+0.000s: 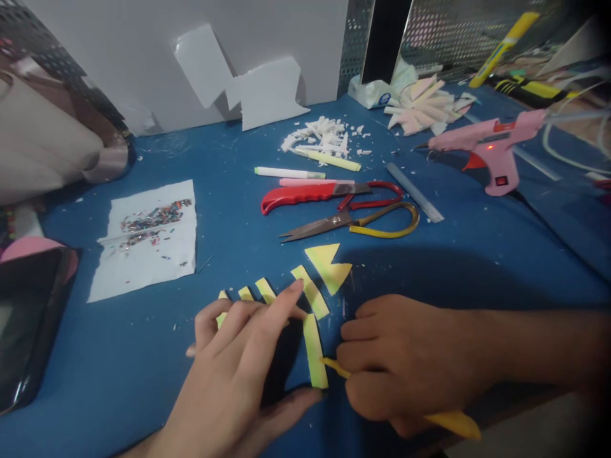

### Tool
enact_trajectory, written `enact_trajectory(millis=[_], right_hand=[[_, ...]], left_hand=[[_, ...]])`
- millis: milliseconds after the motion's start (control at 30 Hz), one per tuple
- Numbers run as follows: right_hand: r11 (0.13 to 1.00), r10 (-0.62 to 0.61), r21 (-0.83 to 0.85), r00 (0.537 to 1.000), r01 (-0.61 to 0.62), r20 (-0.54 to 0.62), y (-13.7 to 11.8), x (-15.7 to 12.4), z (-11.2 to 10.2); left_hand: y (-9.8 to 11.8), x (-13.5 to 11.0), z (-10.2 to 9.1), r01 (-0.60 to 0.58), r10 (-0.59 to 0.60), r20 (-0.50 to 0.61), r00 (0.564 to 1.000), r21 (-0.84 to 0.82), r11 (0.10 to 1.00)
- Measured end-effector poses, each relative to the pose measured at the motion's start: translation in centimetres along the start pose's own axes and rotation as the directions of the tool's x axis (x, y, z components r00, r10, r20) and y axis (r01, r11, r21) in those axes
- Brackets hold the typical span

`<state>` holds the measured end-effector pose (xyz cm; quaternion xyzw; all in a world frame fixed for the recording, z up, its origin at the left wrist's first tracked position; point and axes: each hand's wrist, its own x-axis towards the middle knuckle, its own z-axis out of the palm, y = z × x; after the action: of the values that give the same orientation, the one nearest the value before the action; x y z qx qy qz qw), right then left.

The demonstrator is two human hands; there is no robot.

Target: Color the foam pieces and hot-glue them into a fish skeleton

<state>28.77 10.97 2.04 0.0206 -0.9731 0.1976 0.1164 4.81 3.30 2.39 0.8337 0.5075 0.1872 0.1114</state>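
Observation:
My left hand (243,362) lies with fingers spread on several yellow foam strips (310,291) laid out on the blue table (229,159), its index fingertip touching one strip. My right hand (405,362) is closed around a yellow-handled cutter (453,421), whose tip meets the lower end of an upright yellow strip (315,351). A yellow foam offcut with a pointed shape (329,266) rests just above the strips.
Scissors (348,222), a red-handled cutter (305,194), pale sticks (289,172) and white foam scraps (319,137) lie further back. A pink glue gun (491,149) stands at right. White paper with glitter (147,238) and a dark phone (28,318) sit left.

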Motion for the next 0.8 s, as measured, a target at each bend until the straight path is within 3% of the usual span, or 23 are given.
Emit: enact_trajectory(millis=[200, 433, 567, 700, 800], right_hand=[[0.988, 0.037, 0.151, 0.998, -0.029, -0.050, -0.10, -0.22, -0.03], [0.917, 0.232, 0.360, 0.963, -0.169, -0.138, -0.45, -0.65, -0.06], [0.905, 0.225, 0.389, 0.970, -0.172, -0.095, -0.24, -0.49, -0.11], [0.889, 0.294, 0.396, 0.949, -0.229, -0.111, -0.09, -0.43, -0.11], [0.899, 0.226, 0.406, 0.968, -0.165, -0.106, -0.12, -0.53, -0.02]], left_hand=[[-0.06, -0.13, 0.01, -0.009, 0.009, 0.006, 1.000, 0.017, 1.000], [-0.07, -0.13, 0.16, -0.003, 0.003, -0.008, 1.000, 0.009, 1.000], [-0.08, -0.08, 0.17, -0.015, 0.015, -0.011, 1.000, 0.017, 1.000], [-0.07, -0.08, 0.11, -0.014, 0.014, -0.005, 1.000, 0.020, 1.000], [-0.09, -0.11, 0.11, -0.016, 0.016, 0.003, 1.000, 0.032, 0.999]])
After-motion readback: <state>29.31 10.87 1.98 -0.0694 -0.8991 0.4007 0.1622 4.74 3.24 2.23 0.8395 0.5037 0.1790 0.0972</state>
